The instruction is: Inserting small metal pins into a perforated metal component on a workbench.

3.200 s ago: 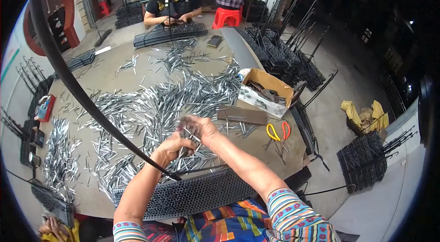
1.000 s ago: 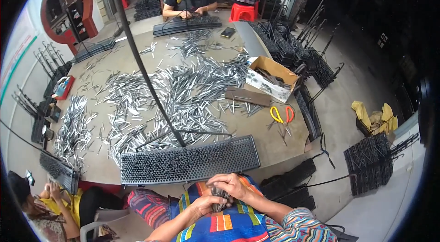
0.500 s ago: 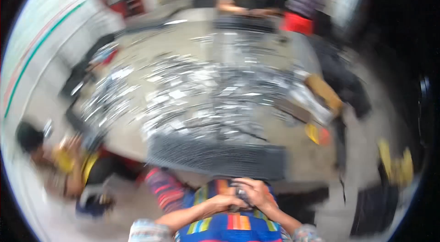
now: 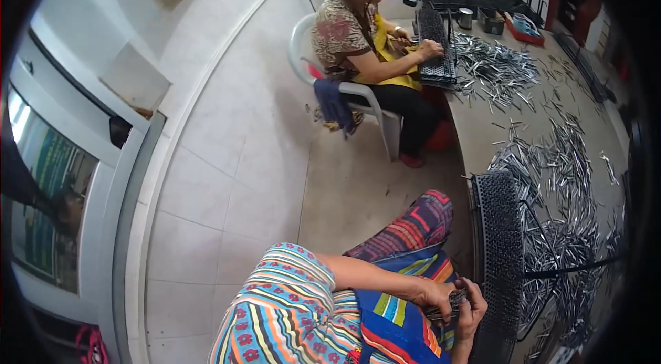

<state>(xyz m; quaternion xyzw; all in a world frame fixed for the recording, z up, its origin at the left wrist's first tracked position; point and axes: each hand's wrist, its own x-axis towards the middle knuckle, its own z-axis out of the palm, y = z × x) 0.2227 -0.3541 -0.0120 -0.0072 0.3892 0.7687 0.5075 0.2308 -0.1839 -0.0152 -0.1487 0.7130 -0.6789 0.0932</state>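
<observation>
My left hand [image 4: 435,295] and my right hand [image 4: 472,310] are together above my blue patterned apron [image 4: 392,319], fingers curled in. Between them is a bunch of small dark metal pieces [image 4: 441,313]; its exact kind is too small to make out. Right beside my right hand stands a long black perforated rack [image 4: 499,240] along the table's near edge. Past the rack, thin silvery metal pieces [image 4: 561,212] lie loose in a heap on the table [image 4: 475,130]. A dark rod [image 4: 578,267] reaches across that heap.
A co-worker [image 4: 358,40] sits on a white plastic chair [image 4: 303,44] farther up the table, at another perforated rack [image 4: 432,37]. A second heap of metal pieces [image 4: 492,64], a metal cup [image 4: 465,17] and a red tray [image 4: 525,32] are there. A glass door [image 4: 51,185] stands at left.
My view has swung left, bringing the co-worker and door into clearer sight and shifting the table to the right. My hands remain together around the dark pieces.
</observation>
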